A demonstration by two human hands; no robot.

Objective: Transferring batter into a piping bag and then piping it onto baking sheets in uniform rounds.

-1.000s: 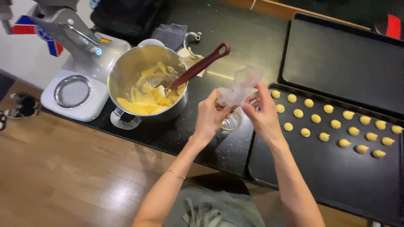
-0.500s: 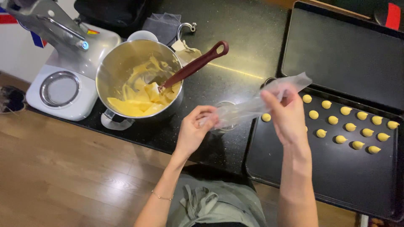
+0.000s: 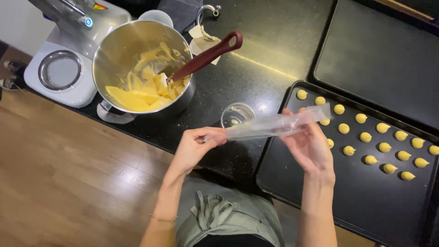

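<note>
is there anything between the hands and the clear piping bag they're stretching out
Nothing visible. The left hand pinches one end of the clear piping bag and the right hand grips the other, both in direct contact. The bag is stretched above the glass and the edge of the baking tray.

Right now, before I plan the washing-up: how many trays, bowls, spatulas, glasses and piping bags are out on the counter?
Baking trays: 2
Mixing bowl: 1
Spatula: 1
Glass: 1
Piping bag: 1
Total: 6
</note>
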